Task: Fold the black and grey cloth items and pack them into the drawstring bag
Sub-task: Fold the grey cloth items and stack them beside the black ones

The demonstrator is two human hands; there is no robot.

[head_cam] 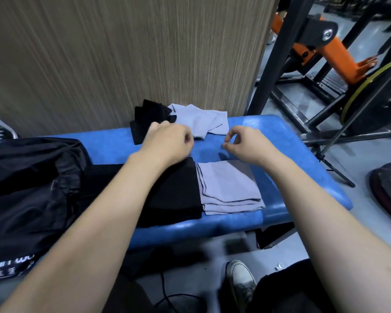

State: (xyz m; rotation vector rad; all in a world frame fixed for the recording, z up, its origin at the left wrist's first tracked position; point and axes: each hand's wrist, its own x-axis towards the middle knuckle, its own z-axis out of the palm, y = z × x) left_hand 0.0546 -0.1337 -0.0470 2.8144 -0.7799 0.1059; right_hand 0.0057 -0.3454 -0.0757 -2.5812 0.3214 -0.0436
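A folded black cloth (178, 190) and a folded grey cloth (229, 188) lie side by side at the front of the blue bench (287, 141). Against the wooden wall at the back lie a loose black cloth (148, 116) and a rumpled grey cloth (201, 119). The black drawstring bag (29, 188) is slumped on the bench's left end. My left hand (169, 142) hovers at the edge of the loose black cloth with its fingers curled and holds nothing. My right hand (243, 143) hangs over bare bench just in front of the rumpled grey cloth, fingers loosely curled, empty.
A wood-grain wall panel (122, 53) rises right behind the bench. Black and orange gym equipment (325, 48) with a weight plate (375, 98) stands to the right, and a dark disc (388, 190) lies on the floor. A shoe (239, 276) and a cable (165, 290) are below the bench.
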